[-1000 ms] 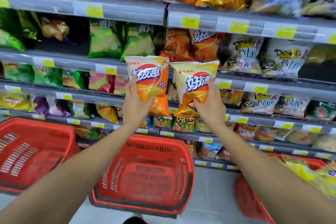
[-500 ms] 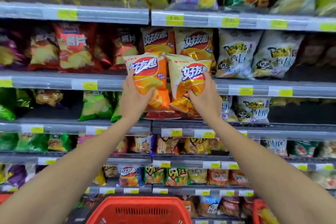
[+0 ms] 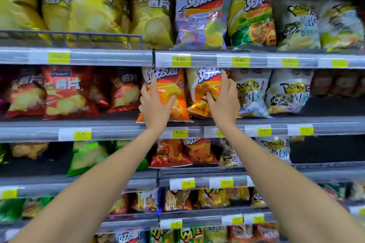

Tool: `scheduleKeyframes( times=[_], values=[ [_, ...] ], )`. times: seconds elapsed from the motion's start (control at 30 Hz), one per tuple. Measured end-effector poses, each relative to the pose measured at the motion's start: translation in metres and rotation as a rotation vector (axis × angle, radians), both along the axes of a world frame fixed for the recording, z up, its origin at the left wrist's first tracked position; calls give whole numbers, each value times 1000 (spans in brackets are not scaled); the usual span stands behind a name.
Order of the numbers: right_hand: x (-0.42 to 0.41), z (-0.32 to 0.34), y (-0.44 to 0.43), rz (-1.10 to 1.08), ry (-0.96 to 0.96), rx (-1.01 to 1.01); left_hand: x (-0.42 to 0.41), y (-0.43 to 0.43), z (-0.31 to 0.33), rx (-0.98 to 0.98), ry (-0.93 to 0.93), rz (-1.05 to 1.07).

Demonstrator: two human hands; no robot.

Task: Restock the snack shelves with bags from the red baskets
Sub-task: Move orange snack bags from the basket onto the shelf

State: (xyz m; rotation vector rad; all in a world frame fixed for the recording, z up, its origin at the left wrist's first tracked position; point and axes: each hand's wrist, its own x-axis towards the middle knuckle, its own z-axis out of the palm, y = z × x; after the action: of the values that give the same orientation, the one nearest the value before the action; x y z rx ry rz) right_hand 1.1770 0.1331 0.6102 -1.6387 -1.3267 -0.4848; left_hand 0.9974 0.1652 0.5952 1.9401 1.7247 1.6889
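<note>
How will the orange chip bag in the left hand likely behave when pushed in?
The glossy orange foil chip bag looks puffed with air, so probably light and springy in the grip of the left hand. Its shiny film may slide on the grey metal shelf. Standing tall, it could tip forward.

2 hands & 2 held orange bags (left orange bag (image 3: 171,89) gripped by left hand (image 3: 156,102), right orange bag (image 3: 207,87) by right hand (image 3: 224,102)), approx. 4 red bags (image 3: 65,92) left of the grip, 2 white panda bags (image 3: 252,92) right of it, 1 purple bag (image 3: 203,14) above.
</note>
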Motion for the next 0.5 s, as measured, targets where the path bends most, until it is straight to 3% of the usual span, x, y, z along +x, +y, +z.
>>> scheduleKeyframes(
  times=[0.23,0.5],
  values=[
    [-1,-17,31,-88,-21,-69,10,28,-9,-7,17,19],
    [1,-29,54,-76,-79,8,8,45,-17,-35,97,80]
  ],
)
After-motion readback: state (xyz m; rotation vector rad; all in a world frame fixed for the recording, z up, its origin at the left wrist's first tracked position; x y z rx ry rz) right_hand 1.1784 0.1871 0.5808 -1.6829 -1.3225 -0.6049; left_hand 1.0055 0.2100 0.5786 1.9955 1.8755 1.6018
